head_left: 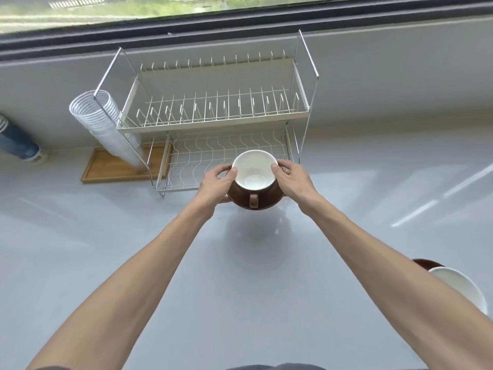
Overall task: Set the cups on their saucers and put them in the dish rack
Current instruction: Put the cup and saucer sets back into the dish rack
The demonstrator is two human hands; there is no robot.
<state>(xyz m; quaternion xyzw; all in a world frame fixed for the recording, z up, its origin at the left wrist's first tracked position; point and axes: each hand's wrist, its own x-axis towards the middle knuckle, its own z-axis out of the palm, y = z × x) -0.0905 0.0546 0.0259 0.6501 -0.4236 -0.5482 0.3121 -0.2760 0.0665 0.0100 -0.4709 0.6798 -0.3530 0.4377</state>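
a: which step is in hand here?

b: the carry, i'd judge. the left hand [216, 182] and right hand [289, 177] are both closing around one cup [253, 172] sitting on its brown saucer [266, 204], thumbs pressing the rim at 9 and 3 o'clock, fingers seeming to reach under the saucer.

a: and where is it hanging?

b: at the front edge of the dish rack [213, 121], just over the lower tier [202, 161], handle pointing to 6 o'clock. whether it is touching the wires, i cannot tell.

a: what is the next move calling for?

b: probably easing the pair forward, towards 12 o'clock, keeping it level so the cup isn't sliding. a second cup [458, 287] is waiting at 4 o'clock on the counter [106, 263].
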